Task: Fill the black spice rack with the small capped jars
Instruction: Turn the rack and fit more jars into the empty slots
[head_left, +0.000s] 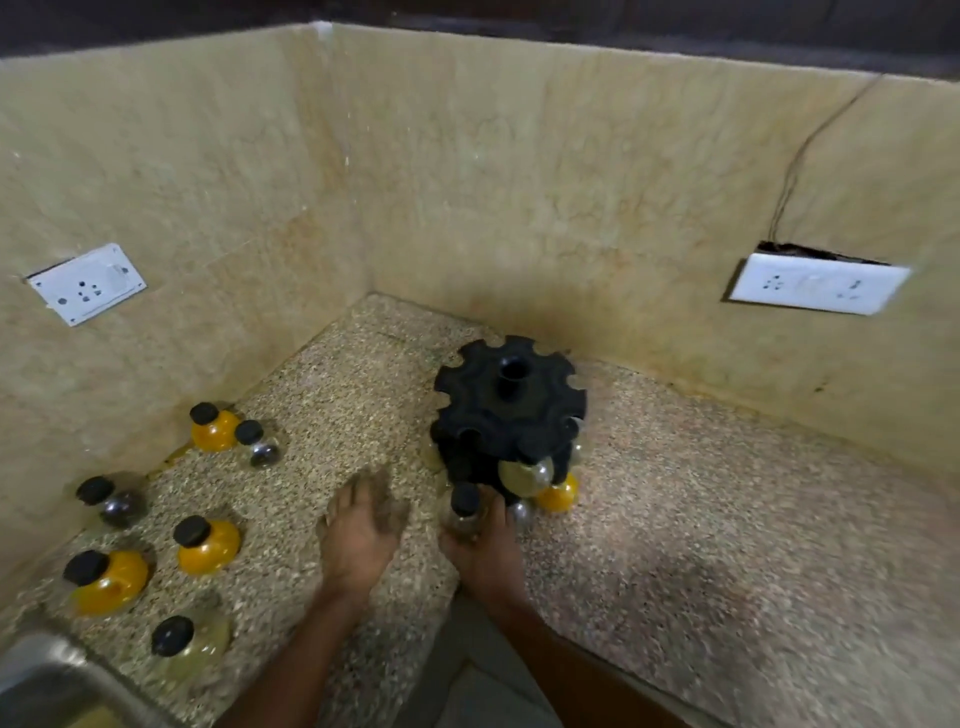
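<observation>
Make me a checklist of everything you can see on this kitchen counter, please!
Surface: speckled stone counter, in a corner.
Job's things: black spice rack with a few jars already in; six capped jars loose at left.
Clutter: nothing seen.
Grips: right hand holds a black-capped jar by the rack; left hand open, flat on the counter.
Cables: wire up the wall above the right socket.
Surroundings: left socket, steel sink corner.

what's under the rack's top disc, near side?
Under the black spice rack, near side: a pale-filled jar and a yellow-filled jar below it. The right hand holds a black-capped jar there. Far-side slots are hidden.
</observation>
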